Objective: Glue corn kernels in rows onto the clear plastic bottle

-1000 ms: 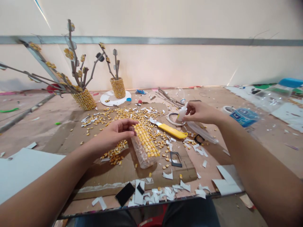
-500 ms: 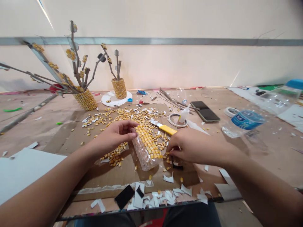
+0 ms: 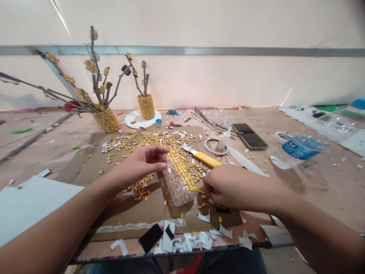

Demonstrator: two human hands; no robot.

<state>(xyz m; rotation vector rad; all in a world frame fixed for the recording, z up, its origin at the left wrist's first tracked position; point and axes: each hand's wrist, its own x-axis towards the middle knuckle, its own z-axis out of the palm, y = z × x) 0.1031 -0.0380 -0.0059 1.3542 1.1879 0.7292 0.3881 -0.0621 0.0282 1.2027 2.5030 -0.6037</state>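
A clear plastic bottle piece (image 3: 175,184), its upper side covered with rows of yellow corn kernels, lies tilted on the brown cardboard (image 3: 128,219). My left hand (image 3: 149,160) grips its far end between thumb and fingers. Just right of its near end, my right hand (image 3: 218,186) is closed low over the cardboard, fingers curled down; what it holds, if anything, is hidden. Loose corn kernels (image 3: 139,192) spread beyond and beside the bottle piece. The yellow cutter (image 3: 207,159) lies just beyond my right hand.
Kernel-covered pots (image 3: 106,121) with twigs stand at the back left. A glue bottle (image 3: 224,139), tape roll, phone (image 3: 249,136) and water bottle (image 3: 296,150) are to the right. Paper scraps (image 3: 199,239) line the front edge.
My right hand has moved slightly down, its fingers now curled more tightly and partly covering the black piece below it. My left hand still holds the bottle piece. The view has shifted slightly.
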